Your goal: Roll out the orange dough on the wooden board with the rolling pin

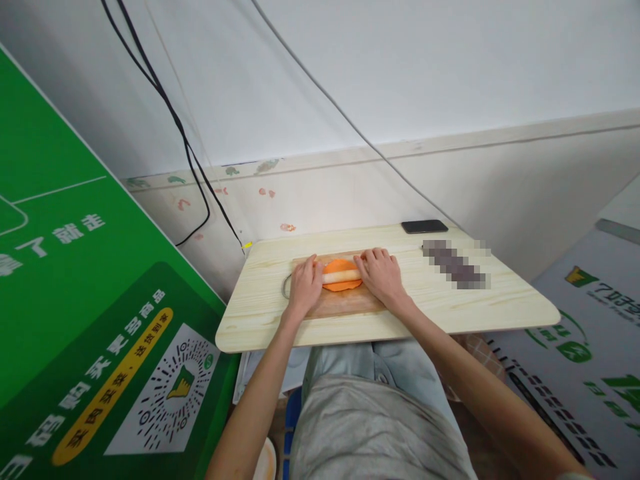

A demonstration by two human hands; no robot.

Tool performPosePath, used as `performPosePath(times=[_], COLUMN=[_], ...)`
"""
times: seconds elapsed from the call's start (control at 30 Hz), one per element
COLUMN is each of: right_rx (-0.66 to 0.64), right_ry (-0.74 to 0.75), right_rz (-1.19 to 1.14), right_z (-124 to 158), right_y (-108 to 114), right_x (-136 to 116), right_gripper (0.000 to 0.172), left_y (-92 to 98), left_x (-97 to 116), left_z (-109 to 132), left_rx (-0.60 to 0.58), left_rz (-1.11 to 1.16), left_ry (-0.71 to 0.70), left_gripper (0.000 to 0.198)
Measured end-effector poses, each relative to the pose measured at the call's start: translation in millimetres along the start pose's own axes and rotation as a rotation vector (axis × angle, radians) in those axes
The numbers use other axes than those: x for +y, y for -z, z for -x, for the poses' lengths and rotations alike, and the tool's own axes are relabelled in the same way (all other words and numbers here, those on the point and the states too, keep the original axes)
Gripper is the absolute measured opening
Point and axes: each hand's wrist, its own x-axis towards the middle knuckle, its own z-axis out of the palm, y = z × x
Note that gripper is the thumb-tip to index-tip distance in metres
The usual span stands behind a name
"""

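A pale wooden rolling pin (342, 276) lies crosswise over a flat, round sheet of orange dough (345, 287). Under the dough is a wooden cutting board (345, 307) with a metal loop handle (285, 287) at its left end. My left hand (307, 285) is closed around the pin's left end, and my right hand (381, 272) is closed around its right end. The hands hide both ends of the pin. Orange dough shows above and below the pin, between the hands.
The board rests on a light wood-grain table (250, 307). A black phone (424, 227) lies at the back right, near a blurred-out dark item (454, 264). Black cables (185, 133) hang by the wall; a green panel (100, 267) stands left.
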Motion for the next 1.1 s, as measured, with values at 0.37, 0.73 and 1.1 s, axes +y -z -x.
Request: performPosePath(times=[0.37, 0.73, 1.1], right_rx=[0.006, 0.107, 0.136], right_ry=[-0.008, -0.254, -0.231], right_rz=[-0.010, -0.054, -0.061], right_z=[0.6, -0.1, 0.6], right_y=[1.0, 2.9, -1.2], right_x=[0.1, 2.8, 5.4], right_gripper=[0.059, 0.054, 0.053], left_y=[-3.1, -3.5, -3.3], left_x=[-5.7, -4.6, -12.9], left_z=[-3.0, 1.4, -2.2], left_rx=[0.028, -0.042, -0.023], left_rz=[0.162, -0.002, 0.217], left_ry=[0.060, -0.061, -0.165], left_gripper=[0.042, 0.039, 0.032])
